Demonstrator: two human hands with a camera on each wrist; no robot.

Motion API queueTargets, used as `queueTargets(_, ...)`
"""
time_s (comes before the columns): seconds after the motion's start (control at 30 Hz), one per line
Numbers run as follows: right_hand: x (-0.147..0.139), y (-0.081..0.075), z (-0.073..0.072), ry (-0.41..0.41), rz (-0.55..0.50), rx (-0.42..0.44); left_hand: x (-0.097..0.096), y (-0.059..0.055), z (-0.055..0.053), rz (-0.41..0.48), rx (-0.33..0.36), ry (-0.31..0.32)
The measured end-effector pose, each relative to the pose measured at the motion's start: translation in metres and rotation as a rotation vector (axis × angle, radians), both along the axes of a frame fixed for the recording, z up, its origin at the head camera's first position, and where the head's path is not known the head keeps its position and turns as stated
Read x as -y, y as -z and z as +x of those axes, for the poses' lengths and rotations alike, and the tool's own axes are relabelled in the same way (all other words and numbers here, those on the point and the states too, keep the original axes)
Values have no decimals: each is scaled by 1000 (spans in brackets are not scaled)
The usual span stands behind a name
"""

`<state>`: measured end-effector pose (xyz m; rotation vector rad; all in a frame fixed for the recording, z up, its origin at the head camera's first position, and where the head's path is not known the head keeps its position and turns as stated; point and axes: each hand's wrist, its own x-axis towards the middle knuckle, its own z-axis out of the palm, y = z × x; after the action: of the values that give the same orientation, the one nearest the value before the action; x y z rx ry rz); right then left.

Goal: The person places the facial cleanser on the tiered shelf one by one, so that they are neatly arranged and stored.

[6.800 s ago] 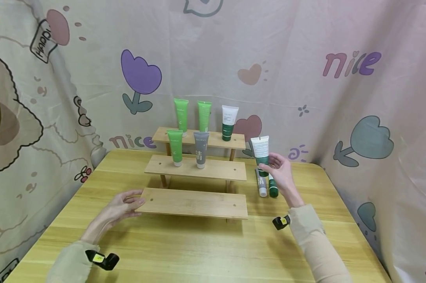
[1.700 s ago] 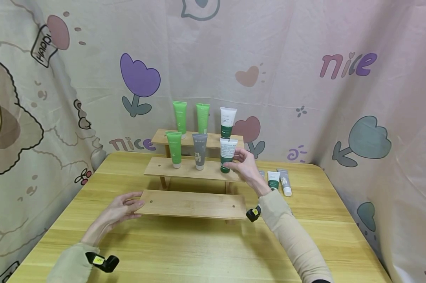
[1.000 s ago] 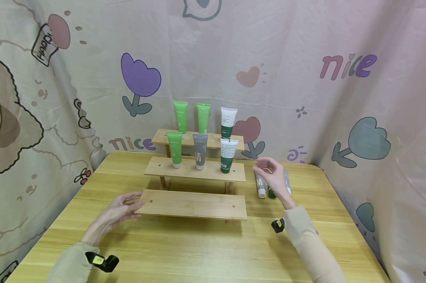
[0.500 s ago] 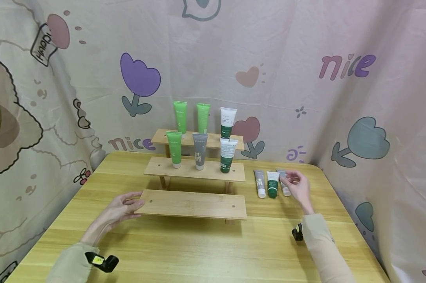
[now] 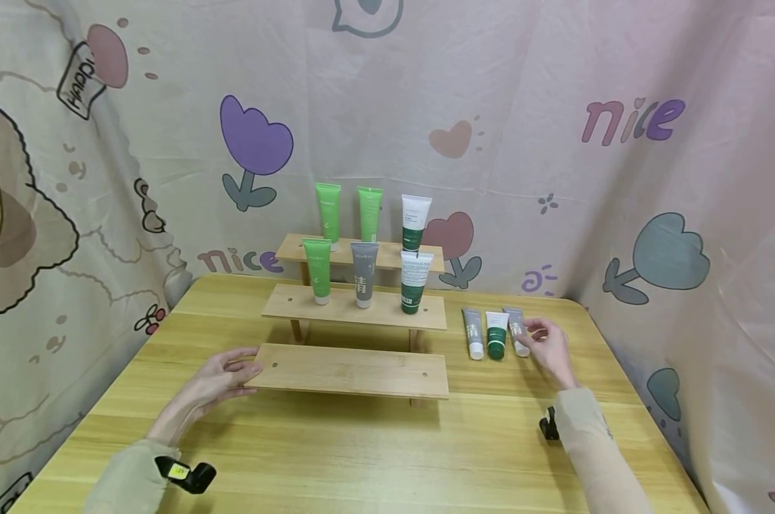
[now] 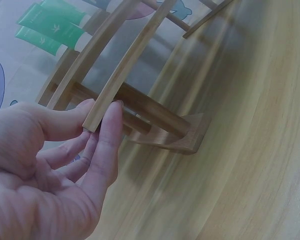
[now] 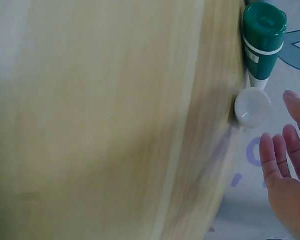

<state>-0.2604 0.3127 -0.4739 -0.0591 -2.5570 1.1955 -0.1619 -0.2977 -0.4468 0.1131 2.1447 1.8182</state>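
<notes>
Compared with the earlier head views, find right hand (image 5: pixel 550 350) shifted from middle tier (image 5: pixel 387 310) to the far right of table (image 5: pixel 336 457). Find placed white-and-green tube (image 5: pixel 414 282) released, upright and cap down at the right of that tier, apart from standing gray tube (image 5: pixel 364 275). Effect on the work in hand, as judged: middle row now at three, matching the count on top tier (image 5: pixel 388 255).

Right hand: fingers loosely bent, moderate gap to thumb, nothing lifted. Located at outer gray tube (image 5: pixel 514 325), lying flat on the table, white cap (image 7: pixel 253 107) toward the wearer. Contact with the tube body not confirmable; in the right wrist view, fingers clear of the cap and hand partly cut off.

Left hand (image 5: pixel 216 378): pinching the left end of lowest board (image 5: pixel 355 371) between thumb and fingers, unchanged; judged a steadying grip.

Also noted: left green tube (image 5: pixel 329 214), centre green tube (image 5: pixel 371 214) and top white-and-green tube (image 5: pixel 416 221) on the top tier; lower green tube (image 5: pixel 318 271) at middle-tier left; patterned cloth (image 5: pixel 516 86) behind.

In the way: flat white-and-green tube (image 5: pixel 496 335) and inner gray tube (image 5: pixel 473 333), both lying between right hand and middle tier; low leftward pass liable to brush both.
</notes>
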Motion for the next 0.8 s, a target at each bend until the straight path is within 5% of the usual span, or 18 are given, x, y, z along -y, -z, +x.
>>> queueTargets(0.8, 3, 6, -9, 95, 43, 97, 1, -1, 1, -2, -9, 11)
